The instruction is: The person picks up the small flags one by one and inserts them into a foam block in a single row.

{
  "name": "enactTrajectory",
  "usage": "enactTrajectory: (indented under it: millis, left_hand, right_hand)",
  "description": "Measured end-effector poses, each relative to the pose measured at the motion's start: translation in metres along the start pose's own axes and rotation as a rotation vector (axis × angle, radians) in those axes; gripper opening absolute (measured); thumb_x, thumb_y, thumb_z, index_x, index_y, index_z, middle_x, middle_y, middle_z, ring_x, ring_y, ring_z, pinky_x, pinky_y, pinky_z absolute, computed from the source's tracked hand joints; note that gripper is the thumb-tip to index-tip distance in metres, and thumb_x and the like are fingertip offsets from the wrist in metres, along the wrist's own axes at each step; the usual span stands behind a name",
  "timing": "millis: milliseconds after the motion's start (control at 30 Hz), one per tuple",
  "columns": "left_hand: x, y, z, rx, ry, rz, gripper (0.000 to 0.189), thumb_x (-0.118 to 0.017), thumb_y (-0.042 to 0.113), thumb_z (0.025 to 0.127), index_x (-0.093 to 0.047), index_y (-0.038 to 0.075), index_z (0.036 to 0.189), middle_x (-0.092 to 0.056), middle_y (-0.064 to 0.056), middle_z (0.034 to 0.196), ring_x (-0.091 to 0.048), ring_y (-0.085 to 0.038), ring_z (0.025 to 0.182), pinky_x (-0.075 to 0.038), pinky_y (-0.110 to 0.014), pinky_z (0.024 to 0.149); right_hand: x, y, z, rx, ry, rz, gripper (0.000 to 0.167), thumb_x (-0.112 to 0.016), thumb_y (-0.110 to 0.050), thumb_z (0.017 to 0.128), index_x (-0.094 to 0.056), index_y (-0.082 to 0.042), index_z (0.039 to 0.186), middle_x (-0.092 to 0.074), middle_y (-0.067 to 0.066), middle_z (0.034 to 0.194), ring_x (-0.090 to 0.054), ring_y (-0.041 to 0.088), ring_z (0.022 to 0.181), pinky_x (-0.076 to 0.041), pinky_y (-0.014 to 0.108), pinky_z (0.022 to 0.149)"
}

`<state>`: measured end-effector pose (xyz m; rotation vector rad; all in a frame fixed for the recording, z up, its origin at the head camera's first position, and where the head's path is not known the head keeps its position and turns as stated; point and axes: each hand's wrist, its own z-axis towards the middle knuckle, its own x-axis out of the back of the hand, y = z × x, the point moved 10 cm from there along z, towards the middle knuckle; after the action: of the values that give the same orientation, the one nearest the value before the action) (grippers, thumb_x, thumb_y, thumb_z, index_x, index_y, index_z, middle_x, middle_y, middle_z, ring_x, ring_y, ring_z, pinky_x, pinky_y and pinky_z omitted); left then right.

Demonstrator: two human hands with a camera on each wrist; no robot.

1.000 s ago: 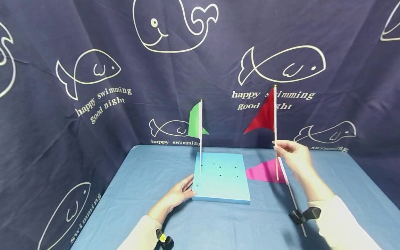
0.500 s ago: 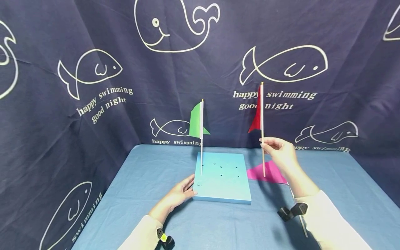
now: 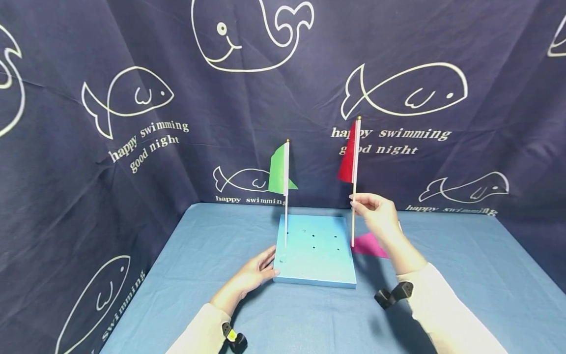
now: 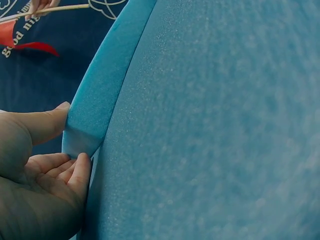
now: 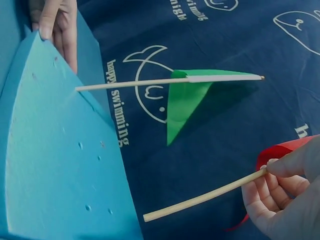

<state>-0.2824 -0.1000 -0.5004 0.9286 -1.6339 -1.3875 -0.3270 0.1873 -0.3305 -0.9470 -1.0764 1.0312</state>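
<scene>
My right hand (image 3: 378,214) pinches the wooden stick of a red pennant flag (image 3: 348,157) between thumb and fingertips. The stick stands nearly upright, its bare lower end near the right edge of a light blue foam board (image 3: 325,268). In the right wrist view, that stick end (image 5: 175,210) shows apart from the board's holed face. A green flag (image 3: 277,169) stands upright in the board's left part. At the left edge, my left hand (image 3: 252,276) holds the board, with the thumb (image 4: 47,122) on one side and fingers on another.
A pink flag (image 3: 370,246) lies on the blue cloth-covered table (image 3: 305,319) right of the board, partly hidden by the right forearm. Several small holes dot the board. A dark fish-print curtain (image 3: 247,108) hangs behind the table.
My right hand has carried the red flag leftward, from over the pink flag to the board's right edge. The left hand and the green flag have stayed in place.
</scene>
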Motion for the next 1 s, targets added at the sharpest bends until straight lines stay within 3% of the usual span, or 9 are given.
enactTrajectory:
  millis: [433, 700, 900, 1000]
  left_hand:
    - [-0.003, 0.005, 0.002, 0.001, -0.006, -0.008, 0.072, -0.062, 0.005, 0.092, -0.023, -0.001, 0.152, -0.025, -0.025, 0.156, -0.027, -0.038, 0.144, -0.031, -0.041, 0.117]
    - [-0.003, 0.005, 0.001, -0.003, -0.007, -0.002, 0.072, -0.062, 0.005, 0.092, -0.022, -0.002, 0.152, -0.025, -0.026, 0.156, -0.027, -0.039, 0.143, -0.031, -0.042, 0.117]
    - [-0.003, 0.004, 0.000, 0.005, -0.008, -0.007, 0.072, -0.061, 0.004, 0.092, -0.022, -0.002, 0.152, -0.024, -0.025, 0.156, -0.026, -0.038, 0.144, -0.031, -0.041, 0.117]
    - [-0.002, 0.004, -0.001, 0.016, -0.002, -0.004, 0.072, -0.062, 0.005, 0.092, -0.022, -0.001, 0.153, -0.024, -0.025, 0.156, -0.027, -0.038, 0.144, -0.032, -0.041, 0.117]
  right_hand:
    - [-0.026, 0.013, 0.005, -0.019, 0.021, 0.046, 0.025, -0.064, 0.000, 0.090, -0.066, 0.011, 0.112, -0.063, -0.023, 0.068, -0.063, -0.002, 0.064, -0.058, 0.013, 0.068]
    - [-0.039, 0.023, 0.004, -0.038, 0.037, 0.069, 0.025, -0.067, -0.002, 0.089, -0.067, 0.009, 0.111, -0.074, 0.005, 0.089, -0.066, 0.002, 0.068, -0.058, 0.011, 0.070]
    - [-0.050, 0.033, 0.005, -0.073, 0.047, 0.109, 0.024, -0.067, -0.001, 0.089, -0.068, 0.007, 0.111, -0.071, -0.008, 0.081, -0.066, 0.006, 0.069, -0.056, 0.011, 0.069]
    - [-0.056, 0.035, 0.007, -0.077, 0.058, 0.129, 0.023, -0.066, 0.001, 0.088, -0.069, 0.007, 0.111, -0.071, -0.005, 0.084, -0.066, 0.006, 0.068, -0.057, 0.012, 0.067]
